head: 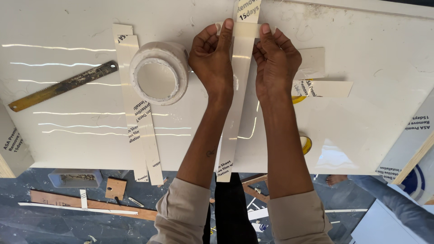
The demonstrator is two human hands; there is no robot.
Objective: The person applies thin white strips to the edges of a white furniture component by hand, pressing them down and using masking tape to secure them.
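**Both hands pressed on a short tape piece across a long strip**

Left hand: forearm extended straight up the view from a rolled beige sleeve, wrist level. Index finger stretched forward, its tip pressing on the left end of a short piece of tape. Remaining fingers curled under. The hand is not clenched on anything; it bears down with the fingertip.

Right hand: forearm runs parallel to the left one, just beside it. Fingers bunched forward, tips on the right end of the same tape piece. Whether the thumb grips the tape edge cannot be told; it is hidden beneath the hand.

Long strip: a narrow pale strip lying flat on the white board, running between the two wrists from the board's near edge up to the far edge. The tape piece crosses it near its far end.

Surroundings: a roll of tape with a rough white rim stands just left of the left hand. A worn metal ruler lies at a slant well to the left. Two more strips lie beside the roll, overhanging the near edge. A yellow object shows partly by the right forearm.
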